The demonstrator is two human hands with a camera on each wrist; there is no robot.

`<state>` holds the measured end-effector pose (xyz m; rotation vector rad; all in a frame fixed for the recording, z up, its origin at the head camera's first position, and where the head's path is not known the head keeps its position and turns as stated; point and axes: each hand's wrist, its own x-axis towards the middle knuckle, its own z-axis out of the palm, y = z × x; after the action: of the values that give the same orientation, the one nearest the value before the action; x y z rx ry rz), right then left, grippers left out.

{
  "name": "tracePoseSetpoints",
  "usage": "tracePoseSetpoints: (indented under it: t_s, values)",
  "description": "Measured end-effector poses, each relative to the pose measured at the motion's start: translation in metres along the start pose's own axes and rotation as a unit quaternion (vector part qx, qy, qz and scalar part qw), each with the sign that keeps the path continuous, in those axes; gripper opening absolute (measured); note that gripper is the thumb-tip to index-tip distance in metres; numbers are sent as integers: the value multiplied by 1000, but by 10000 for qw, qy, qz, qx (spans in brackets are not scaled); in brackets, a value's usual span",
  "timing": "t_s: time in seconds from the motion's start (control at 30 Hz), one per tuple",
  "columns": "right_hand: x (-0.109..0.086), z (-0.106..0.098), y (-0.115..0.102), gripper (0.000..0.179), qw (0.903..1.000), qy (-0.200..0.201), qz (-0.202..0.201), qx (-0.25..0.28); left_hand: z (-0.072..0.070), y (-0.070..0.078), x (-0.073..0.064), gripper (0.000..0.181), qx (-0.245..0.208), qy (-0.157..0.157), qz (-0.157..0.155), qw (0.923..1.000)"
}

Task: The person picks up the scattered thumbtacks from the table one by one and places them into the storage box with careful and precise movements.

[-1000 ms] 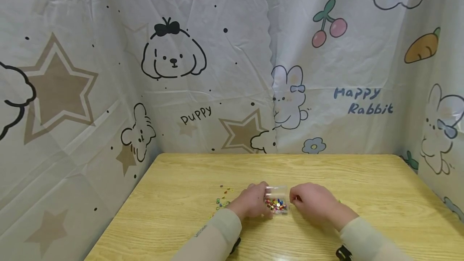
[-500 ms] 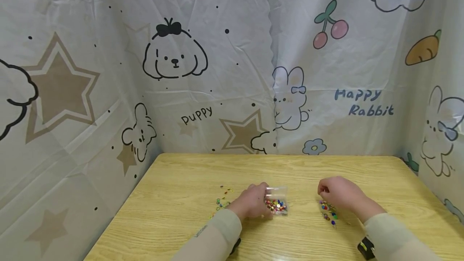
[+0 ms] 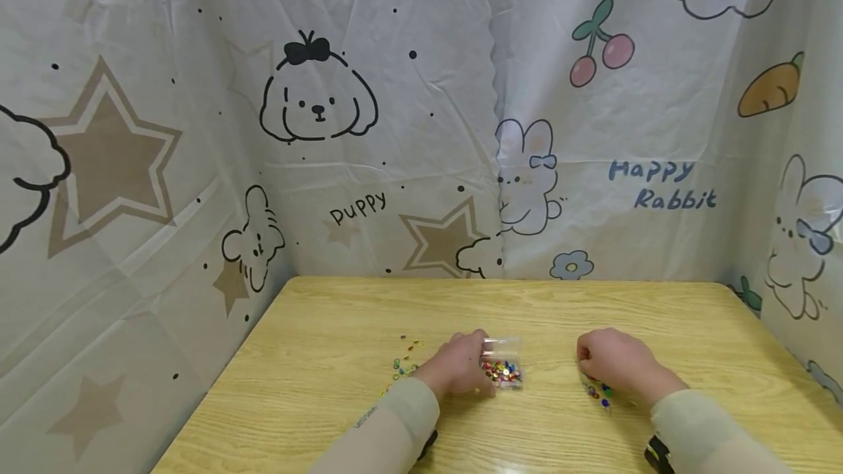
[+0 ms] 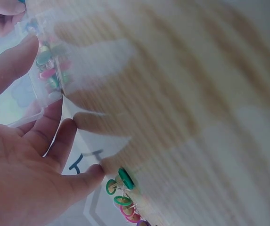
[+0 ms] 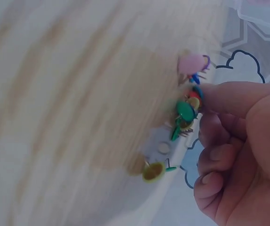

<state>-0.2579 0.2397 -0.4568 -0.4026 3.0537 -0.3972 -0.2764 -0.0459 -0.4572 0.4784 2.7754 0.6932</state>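
My left hand (image 3: 461, 364) holds a clear plastic box (image 3: 503, 346) by its left side. Several colourful thumbtacks (image 3: 503, 374) lie inside it. In the left wrist view the left thumb and fingers (image 4: 13, 66) span the box. My right hand (image 3: 615, 357) is down at a small pile of thumbtacks (image 3: 598, 390) on the table, right of the box. In the right wrist view its fingers are curled and the tips pinch at a tack among green, red and yellow thumbtacks (image 5: 186, 111); the tips are partly hidden.
More thumbtacks (image 3: 402, 366) lie scattered left of the left forearm, some with pins up. A light wooden table (image 3: 329, 313) carries everything. Patterned cloth (image 3: 369, 93) hangs behind the table and at its sides.
My right hand has moved right from beside the box to the thumbtack pile, then slightly down onto it. My left hand and the box have stayed in place.
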Motion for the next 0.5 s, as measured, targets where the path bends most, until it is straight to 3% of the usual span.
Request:
tracePoseSetpoints:
  t_s: [0.27,0.5]
  values:
    - [-1,2,-8,20,9993,240,-273,-12,2,-1,2,80,27,14,30,10000]
    - [1,3,-31,19,9986,218,-471,142,1,0,0,81,-73,5,11,10000]
